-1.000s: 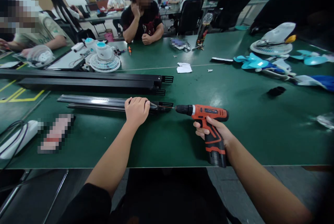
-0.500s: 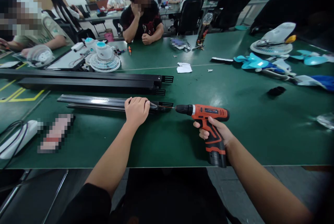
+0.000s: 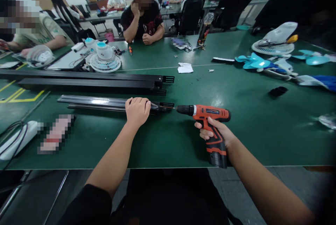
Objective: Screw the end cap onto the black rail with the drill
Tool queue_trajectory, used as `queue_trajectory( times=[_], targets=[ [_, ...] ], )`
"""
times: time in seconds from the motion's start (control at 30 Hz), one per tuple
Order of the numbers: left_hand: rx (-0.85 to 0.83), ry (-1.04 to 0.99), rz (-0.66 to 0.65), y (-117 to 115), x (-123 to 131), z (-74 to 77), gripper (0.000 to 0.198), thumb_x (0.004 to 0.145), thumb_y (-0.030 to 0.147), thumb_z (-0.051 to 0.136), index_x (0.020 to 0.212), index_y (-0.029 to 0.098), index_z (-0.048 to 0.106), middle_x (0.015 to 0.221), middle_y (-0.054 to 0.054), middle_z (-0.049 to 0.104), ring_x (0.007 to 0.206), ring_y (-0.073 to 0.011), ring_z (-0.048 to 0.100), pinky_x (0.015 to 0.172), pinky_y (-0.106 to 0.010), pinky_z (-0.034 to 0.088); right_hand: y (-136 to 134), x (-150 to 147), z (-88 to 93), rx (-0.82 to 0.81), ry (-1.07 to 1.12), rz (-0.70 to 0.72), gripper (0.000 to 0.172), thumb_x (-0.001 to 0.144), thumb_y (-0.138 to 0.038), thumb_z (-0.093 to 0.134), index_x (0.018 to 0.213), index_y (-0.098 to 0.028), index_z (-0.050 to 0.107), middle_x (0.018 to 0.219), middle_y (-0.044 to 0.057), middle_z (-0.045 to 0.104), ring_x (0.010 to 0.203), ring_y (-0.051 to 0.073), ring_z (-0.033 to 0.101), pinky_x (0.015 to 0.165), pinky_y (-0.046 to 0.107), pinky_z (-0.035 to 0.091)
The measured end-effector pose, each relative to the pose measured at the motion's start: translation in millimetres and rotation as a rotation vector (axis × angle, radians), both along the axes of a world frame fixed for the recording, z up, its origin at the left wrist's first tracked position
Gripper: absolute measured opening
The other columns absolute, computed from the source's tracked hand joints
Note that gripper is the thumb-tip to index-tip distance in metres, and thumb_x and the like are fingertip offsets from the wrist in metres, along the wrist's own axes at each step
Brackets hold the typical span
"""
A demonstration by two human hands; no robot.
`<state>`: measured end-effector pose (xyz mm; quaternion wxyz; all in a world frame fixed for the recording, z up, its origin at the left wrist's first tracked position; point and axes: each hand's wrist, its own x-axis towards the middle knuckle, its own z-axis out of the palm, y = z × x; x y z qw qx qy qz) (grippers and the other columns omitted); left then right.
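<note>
Fingers [image 3: 141, 101] of the left hand [image 3: 138, 113] curl over dark bars [image 3: 97, 101] lying back from the bench's [image 3: 262, 137] front edge, apparently to steady them; the right hand [image 3: 224, 131] wraps a red drill's [image 3: 210, 112] grip, its bit [image 3: 174, 108] seemingly lined up with the bars' slotted end [image 3: 170, 105].

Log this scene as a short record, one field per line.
Left grip: closed over the near bar
Right grip: around the handle of the drill
Drill color: red-orange and black
Bit: at the near bar's slotted end; contact unclear
Behind near bar: two black bars
Back left: white fan
Right: blue blades
Beyond the bars: paper
Surface: green table
</note>
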<state>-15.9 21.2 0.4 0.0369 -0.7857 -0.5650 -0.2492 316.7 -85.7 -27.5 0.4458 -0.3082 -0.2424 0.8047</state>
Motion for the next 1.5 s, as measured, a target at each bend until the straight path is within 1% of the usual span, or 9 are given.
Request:
queue_trajectory(
  times=[0.17,0.3,0.6,0.83,0.93,1.07,1.27,1.37,1.5],
  targets=[
    [-0.005,-0.001,0.001,-0.1,-0.1,0.4,0.042,0.107,0.037,0.034,0.105,0.027,0.074,0.111,-0.007,0.078,0.111,-0.0278,0.067,0.115,-0.049,0.031,-0.1,1.6,-4.2,0.022,-0.013,0.002,0.033,0.088,-0.046,0.077,0.097,-0.017,0.065,0.09,0.002,0.061,0.05,0.005,0.032,0.051,0.021,0.051],
    [-0.009,-0.015,-0.007,0.1,-0.1,0.7,0.041,0.106,0.036,0.035,0.105,0.027,0.075,0.111,-0.007,0.078,0.111,-0.0278,0.067,0.115,-0.049,0.03,-0.4,1.7,-3.8,0.037,-0.034,0.003,0.031,0.089,-0.047,0.075,0.096,-0.019,0.063,0.089,0.002,0.06,0.05,0.005,0.031,0.051,0.021,0.051],
    [-0.003,-0.003,0.0,0.0,0.1,0.3,0.041,0.107,0.038,0.034,0.104,0.027,0.074,0.11,-0.006,0.078,0.112,-0.0283,0.067,0.114,-0.048,0.03,0.6,0.3,-0.4,0.001,0.006,0.002,0.034,0.086,-0.045,0.08,0.099,-0.017,0.066,0.089,0.002,0.061,0.05,0.005,0.029,0.05,0.021,0.048],
    [-0.007,-0.017,-0.009,0.2,-0.2,0.6,0.042,0.107,0.038,0.034,0.105,0.026,0.075,0.11,-0.007,0.077,0.111,-0.0288,0.067,0.115,-0.048,0.03,0.7,-0.1,1.8,0.014,-0.023,0.012,0.04,0.081,-0.053,0.081,0.098,-0.019,0.066,0.085,0.002,0.06,0.05,0.006,0.027,0.049,0.023,0.046],
    [-0.012,-0.021,-0.015,0.1,-0.4,0.8,0.042,0.107,0.037,0.034,0.105,0.025,0.075,0.111,-0.007,0.077,0.111,-0.0286,0.066,0.115,-0.049,0.03,0.1,-0.8,2.1,0.027,-0.036,0.004,0.038,0.082,-0.05,0.08,0.098,-0.02,0.064,0.085,0.002,0.059,0.05,0.007,0.027,0.048,0.024,0.046],
    [-0.018,-0.013,-0.006,-0.2,0.0,1.5,0.041,0.106,0.037,0.035,0.105,0.025,0.075,0.111,-0.007,0.078,0.112,-0.0286,0.066,0.115,-0.049,0.03,0.2,-1.2,2.7,0.028,-0.001,0.009,0.036,0.081,-0.044,0.082,0.098,-0.019,0.063,0.083,0.001,0.059,0.05,0.006,0.027,0.049,0.022,0.047],
    [-0.004,-0.021,-0.013,0.0,0.5,1.0,0.042,0.106,0.036,0.035,0.104,0.025,0.075,0.11,-0.008,0.078,0.11,-0.0289,0.067,0.114,-0.049,0.031,1.2,-0.7,4.1,0.012,0.038,0.04,0.032,0.083,-0.04,0.083,0.097,-0.018,0.063,0.071,-0.002,0.054,0.05,0.006,0.03,0.051,0.019,0.049],
    [0.0,-0.021,-0.011,0.6,0.3,-0.8,0.041,0.106,0.036,0.035,0.105,0.025,0.075,0.11,-0.007,0.078,0.111,-0.0285,0.066,0.115,-0.049,0.03,1.0,-1.4,4.2,0.001,0.044,0.042,0.031,0.084,-0.039,0.082,0.098,-0.018,0.063,0.075,-0.001,0.057,0.05,0.006,0.033,0.051,0.019,0.049],
    [0.004,-0.018,-0.009,0.8,-0.1,-1.9,0.041,0.107,0.036,0.035,0.105,0.025,0.075,0.11,-0.007,0.078,0.111,-0.0275,0.066,0.115,-0.048,0.029,0.7,-1.6,1.5,0.006,0.059,-0.004,0.031,0.085,-0.038,0.082,0.098,-0.017,0.064,0.088,0.002,0.063,0.049,0.004,0.033,0.051,0.019,0.051]
  ],
)
